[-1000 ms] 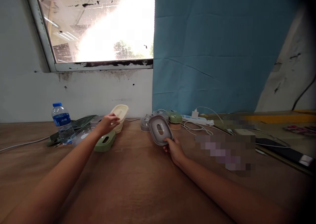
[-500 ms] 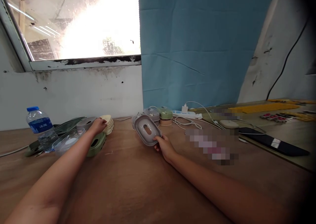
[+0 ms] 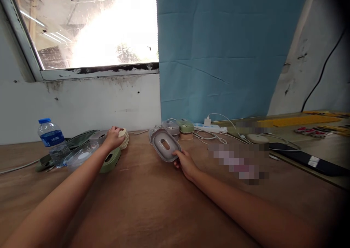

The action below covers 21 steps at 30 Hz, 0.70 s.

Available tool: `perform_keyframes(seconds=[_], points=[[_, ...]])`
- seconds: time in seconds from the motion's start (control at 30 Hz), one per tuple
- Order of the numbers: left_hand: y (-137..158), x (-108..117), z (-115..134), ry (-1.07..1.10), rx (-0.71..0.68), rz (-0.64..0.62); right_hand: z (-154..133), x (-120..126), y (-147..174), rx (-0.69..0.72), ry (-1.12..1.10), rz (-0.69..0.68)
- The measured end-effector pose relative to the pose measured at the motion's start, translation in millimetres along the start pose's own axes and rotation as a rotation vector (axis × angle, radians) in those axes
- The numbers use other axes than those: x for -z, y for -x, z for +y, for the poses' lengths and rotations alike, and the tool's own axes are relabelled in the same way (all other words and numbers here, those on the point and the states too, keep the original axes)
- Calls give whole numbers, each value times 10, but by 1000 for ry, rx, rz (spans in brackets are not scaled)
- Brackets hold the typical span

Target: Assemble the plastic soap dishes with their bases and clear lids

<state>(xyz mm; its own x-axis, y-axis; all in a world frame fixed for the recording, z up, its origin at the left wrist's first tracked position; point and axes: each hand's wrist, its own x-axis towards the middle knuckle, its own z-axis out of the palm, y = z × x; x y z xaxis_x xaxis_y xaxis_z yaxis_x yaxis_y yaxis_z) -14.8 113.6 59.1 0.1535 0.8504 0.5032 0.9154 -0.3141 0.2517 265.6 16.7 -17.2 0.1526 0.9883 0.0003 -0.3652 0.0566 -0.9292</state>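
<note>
My right hand [image 3: 186, 164] pinches the lower right corner of a grey, rounded plastic lid with an oval slot [image 3: 159, 145], tilted above the table. At the left, my left hand [image 3: 115, 137] has its fingers curled over the top piece of a stack of cream plastic trays [image 3: 125, 140]. Below that hand lies a green slotted lid [image 3: 112, 161], partly behind my forearm. A grey slotted lid [image 3: 97, 136] is just left of the hand. Clear plastic containers [image 3: 79, 157] stand beside my left forearm.
Closed boxes with grey [image 3: 171, 126] and green lids [image 3: 186, 125] stand by the wall. A water bottle [image 3: 53, 140] is at far left. A power strip [image 3: 210, 128] and white cables lie behind at right, with a black flat object [image 3: 308, 157] farther right.
My left hand has shifted slightly over the top of the cream stack. My right hand still holds the grey lid at about the same tilt. The whole view has moved a little.
</note>
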Motion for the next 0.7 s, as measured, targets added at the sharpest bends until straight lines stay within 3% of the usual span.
perform_keyframes(seconds=[0.2, 0.27, 0.37, 0.47, 0.7], points=[[458, 96, 804, 198, -117, -103, -58, -38, 66, -12, -114, -128], [666, 130, 1081, 287, -298, -154, -72, -60, 103, -6, -126, -189], [905, 179, 1374, 167, -571, -92, -79, -90, 162, 0, -123, -288], [999, 157, 1480, 45, -696, -119, -69, -104, 208, -3, -119, -366], [995, -34, 1374, 60, -686, -189, -57, -92, 255, -53, -30, -521]])
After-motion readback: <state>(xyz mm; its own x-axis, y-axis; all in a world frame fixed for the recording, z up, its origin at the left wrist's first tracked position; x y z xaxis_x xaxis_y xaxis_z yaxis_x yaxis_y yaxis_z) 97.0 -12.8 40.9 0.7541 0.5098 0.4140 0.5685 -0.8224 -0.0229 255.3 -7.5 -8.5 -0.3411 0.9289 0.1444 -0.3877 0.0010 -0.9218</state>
